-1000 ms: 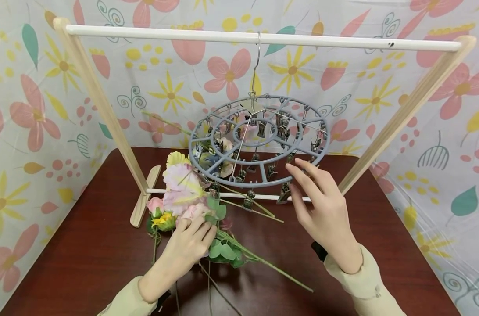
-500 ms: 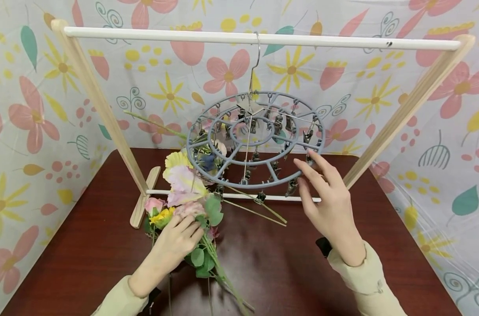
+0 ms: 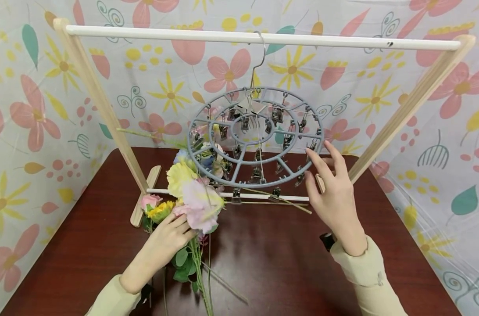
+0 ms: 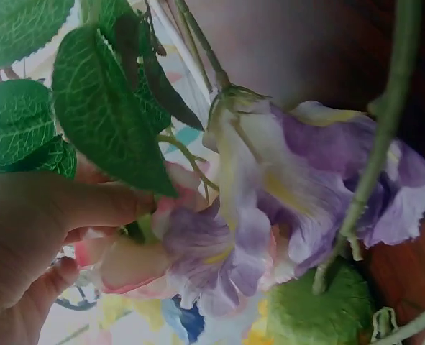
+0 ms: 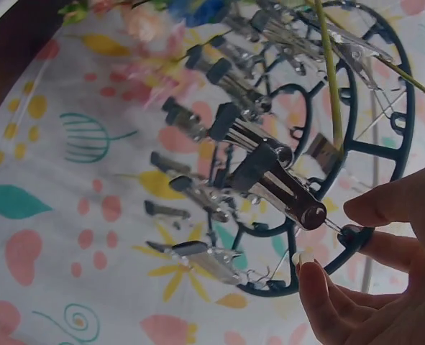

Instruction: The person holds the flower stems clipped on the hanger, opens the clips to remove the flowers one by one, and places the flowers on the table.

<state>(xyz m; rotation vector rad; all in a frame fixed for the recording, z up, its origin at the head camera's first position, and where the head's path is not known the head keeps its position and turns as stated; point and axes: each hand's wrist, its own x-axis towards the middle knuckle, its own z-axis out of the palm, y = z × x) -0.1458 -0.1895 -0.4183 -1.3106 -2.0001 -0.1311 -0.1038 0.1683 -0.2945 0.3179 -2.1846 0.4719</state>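
Observation:
In the head view my left hand (image 3: 164, 241) is at the lower left, amid a bunch of artificial flowers. Its thumb and fingers pinch a pink artificial flower (image 4: 136, 262) by its base, seen in the left wrist view. A large lilac bloom (image 3: 201, 206) hangs beside the fingertips, and green leaves (image 4: 104, 108) partly cover the hand. My right hand (image 3: 334, 193) holds the near right rim of a round grey clip hanger (image 3: 241, 169) between thumb and fingers. Metal clips (image 5: 280, 187) dangle all round the hanger, close to these fingertips.
The hanger's hook (image 3: 259, 61) hangs on the white top bar (image 3: 164, 33) of a wooden-legged rack. Its lower bar (image 3: 271, 196) crosses behind the flowers. Yellow and blue blooms (image 3: 182, 158) overlap the hanger's left side. Loose stems lie on the dark table (image 3: 271, 263).
The hanger has turned, shifting its clips, while my right hand has moved slightly right and up. My left hand has moved left and down; the bunch's stems have swung from rightward to downward.

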